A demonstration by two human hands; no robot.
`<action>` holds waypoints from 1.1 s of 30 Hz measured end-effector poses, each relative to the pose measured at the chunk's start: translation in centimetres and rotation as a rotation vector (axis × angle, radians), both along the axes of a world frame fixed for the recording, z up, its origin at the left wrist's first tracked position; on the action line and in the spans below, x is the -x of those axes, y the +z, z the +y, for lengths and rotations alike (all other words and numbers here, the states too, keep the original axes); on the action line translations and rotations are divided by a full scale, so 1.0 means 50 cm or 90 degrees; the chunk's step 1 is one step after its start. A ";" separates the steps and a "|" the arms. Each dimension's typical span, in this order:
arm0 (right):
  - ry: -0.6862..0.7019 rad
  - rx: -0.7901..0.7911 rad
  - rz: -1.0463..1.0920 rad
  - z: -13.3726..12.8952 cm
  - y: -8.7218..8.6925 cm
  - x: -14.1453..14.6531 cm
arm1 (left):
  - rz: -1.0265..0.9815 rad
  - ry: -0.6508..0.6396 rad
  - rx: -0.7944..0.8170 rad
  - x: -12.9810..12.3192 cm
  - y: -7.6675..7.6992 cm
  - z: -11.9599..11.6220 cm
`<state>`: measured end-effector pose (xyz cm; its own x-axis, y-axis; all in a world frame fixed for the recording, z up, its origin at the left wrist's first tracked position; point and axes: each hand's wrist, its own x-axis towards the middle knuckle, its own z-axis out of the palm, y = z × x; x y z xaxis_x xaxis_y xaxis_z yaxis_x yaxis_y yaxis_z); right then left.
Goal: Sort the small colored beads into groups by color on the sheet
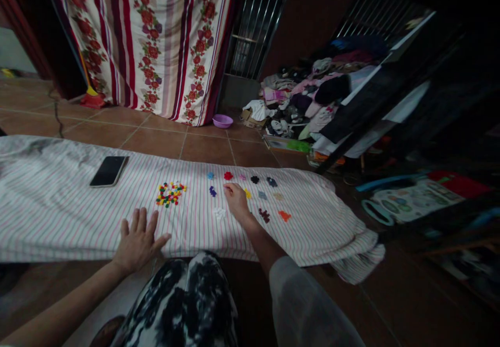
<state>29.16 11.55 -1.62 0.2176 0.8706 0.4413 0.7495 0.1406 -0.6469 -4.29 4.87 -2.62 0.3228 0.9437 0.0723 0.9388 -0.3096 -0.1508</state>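
My left hand (pixel 138 237) lies flat on the striped cloth (pixel 78 217), fingers spread, holding nothing. Just beyond it is a mixed pile of small beads (pixel 171 194) in red, yellow, green and white. My right hand (pixel 236 201) hovers over or rests among single-colour piles, its fingers pinched together; whatever is between them is too small to make out. Around it are red beads (pixel 228 175), dark blue beads (pixel 212 191), white beads (pixel 219 213), yellow beads (pixel 248 194), dark brown beads (pixel 264 215) and orange beads (pixel 284 215). The hand partly hides the yellow pile.
A dark-screened phone (pixel 109 171) lies on the cloth at the left. Further piles, including black beads (pixel 254 179), sit at the far right. Beyond on the tiled floor are a purple basin (pixel 222 121), a heap of clothes (pixel 304 97) and a floral curtain (pixel 156 39).
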 end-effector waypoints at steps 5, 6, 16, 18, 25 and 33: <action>-0.059 0.010 -0.030 0.027 0.008 -0.097 | -0.164 -0.128 -0.156 0.049 -0.031 0.054; -0.075 0.018 -0.038 0.033 0.011 -0.115 | -0.178 -0.142 -0.180 0.052 -0.031 0.071; -0.175 0.187 -0.171 0.094 0.018 -0.210 | -0.223 -0.109 -0.146 0.029 -0.055 0.159; -0.183 0.215 -0.196 0.106 0.016 -0.213 | -0.228 -0.126 -0.142 0.028 -0.051 0.158; -0.156 0.289 -0.259 0.143 0.017 -0.206 | -0.246 -0.159 -0.151 0.028 -0.044 0.155; -0.097 0.300 -0.302 0.152 0.016 -0.207 | -0.207 -0.145 -0.147 0.038 -0.065 0.160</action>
